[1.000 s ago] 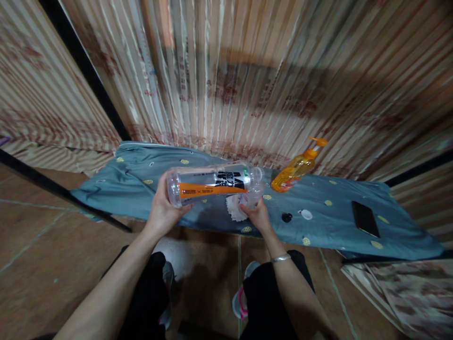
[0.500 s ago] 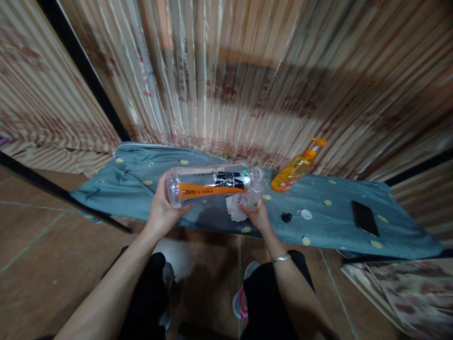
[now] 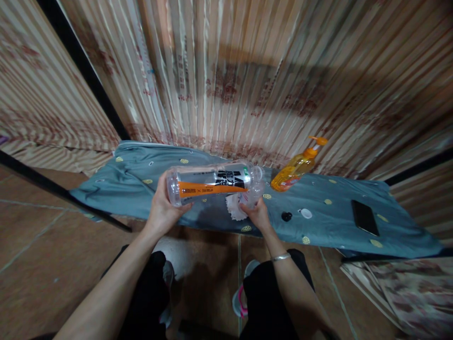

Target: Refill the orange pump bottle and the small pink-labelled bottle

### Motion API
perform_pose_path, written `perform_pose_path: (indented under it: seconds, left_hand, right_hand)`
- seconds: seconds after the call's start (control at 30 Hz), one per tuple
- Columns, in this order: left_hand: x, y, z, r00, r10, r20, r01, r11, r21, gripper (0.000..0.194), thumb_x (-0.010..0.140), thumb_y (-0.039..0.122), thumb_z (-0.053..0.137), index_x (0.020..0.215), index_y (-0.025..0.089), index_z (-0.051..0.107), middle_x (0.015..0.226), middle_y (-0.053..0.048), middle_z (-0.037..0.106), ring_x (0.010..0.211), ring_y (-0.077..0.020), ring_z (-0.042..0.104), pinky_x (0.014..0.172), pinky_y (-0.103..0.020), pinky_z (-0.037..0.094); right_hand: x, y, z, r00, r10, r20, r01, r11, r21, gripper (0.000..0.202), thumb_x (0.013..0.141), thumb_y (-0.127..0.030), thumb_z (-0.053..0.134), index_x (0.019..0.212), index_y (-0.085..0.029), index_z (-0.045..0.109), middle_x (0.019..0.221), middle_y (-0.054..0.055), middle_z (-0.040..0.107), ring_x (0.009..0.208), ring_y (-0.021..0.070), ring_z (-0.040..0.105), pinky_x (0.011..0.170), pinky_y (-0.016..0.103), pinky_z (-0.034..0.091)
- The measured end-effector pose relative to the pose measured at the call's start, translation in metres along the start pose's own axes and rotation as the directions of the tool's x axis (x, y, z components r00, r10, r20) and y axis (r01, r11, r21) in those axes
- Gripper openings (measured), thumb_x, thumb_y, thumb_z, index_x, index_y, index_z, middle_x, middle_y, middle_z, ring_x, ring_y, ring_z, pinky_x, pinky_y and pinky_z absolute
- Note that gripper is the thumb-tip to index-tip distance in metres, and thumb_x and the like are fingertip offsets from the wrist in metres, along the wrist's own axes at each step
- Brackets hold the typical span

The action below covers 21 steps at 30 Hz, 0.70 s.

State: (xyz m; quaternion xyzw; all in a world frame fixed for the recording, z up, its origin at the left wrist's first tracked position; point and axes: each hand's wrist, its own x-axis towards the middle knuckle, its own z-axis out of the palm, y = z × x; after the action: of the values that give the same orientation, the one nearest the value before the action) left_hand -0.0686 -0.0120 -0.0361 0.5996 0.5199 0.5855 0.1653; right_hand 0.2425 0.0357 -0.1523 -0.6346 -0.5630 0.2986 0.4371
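Bottle (image 3: 212, 182): held on its side above blue-green cloth (image 3: 329, 222), gripped at base by left hand (image 3: 163, 208). At mouth end, clear container (image 3: 253, 194): pinched in right hand (image 3: 257, 212). Same pose and placement as half a second earlier.

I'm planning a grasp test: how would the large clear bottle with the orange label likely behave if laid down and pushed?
The large clear bottle would probably roll, given its rounded body. Its glossy surface may feel slippery. Its see-through, plastic-looking wall might flex under a firm squeeze.
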Motion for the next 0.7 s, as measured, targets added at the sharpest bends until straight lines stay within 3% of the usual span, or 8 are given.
perform_pose_path:
  seconds: [0.23, 0.7]
  left_hand:
    - [0.001, -0.002, 0.000, 1.000, -0.004, 0.014, 0.004, 1.000, 0.003, 0.089, 0.056, 0.021, 0.088, 0.138, 0.020, 0.053, 0.132, -0.011, 0.069, 0.119, -0.0314, 0.071, 0.104, -0.044, 0.059]
    - [0.002, -0.007, 0.002, 1.000, 0.013, 0.007, -0.013, 1.000, -0.017, 0.091, 0.052, 0.022, 0.091, 0.135, 0.026, 0.055, 0.134, -0.009, 0.068, 0.125, -0.0346, 0.068, 0.112, -0.051, 0.055]
  right_hand:
    - [-0.001, 0.001, 0.000, 0.999, -0.014, -0.033, 0.013, 1.000, -0.020, 0.067, 0.069, -0.043, 0.082, 0.129, -0.022, 0.059, 0.109, 0.011, 0.079, 0.101, 0.0368, 0.077, 0.090, 0.058, 0.065]
    - [0.006, 0.014, -0.002, 0.999, -0.045, 0.025, 0.046, 0.999, -0.029, 0.079, 0.072, -0.044, 0.083, 0.142, -0.023, 0.053, 0.117, 0.011, 0.078, 0.106, 0.0357, 0.076, 0.093, 0.058, 0.063]
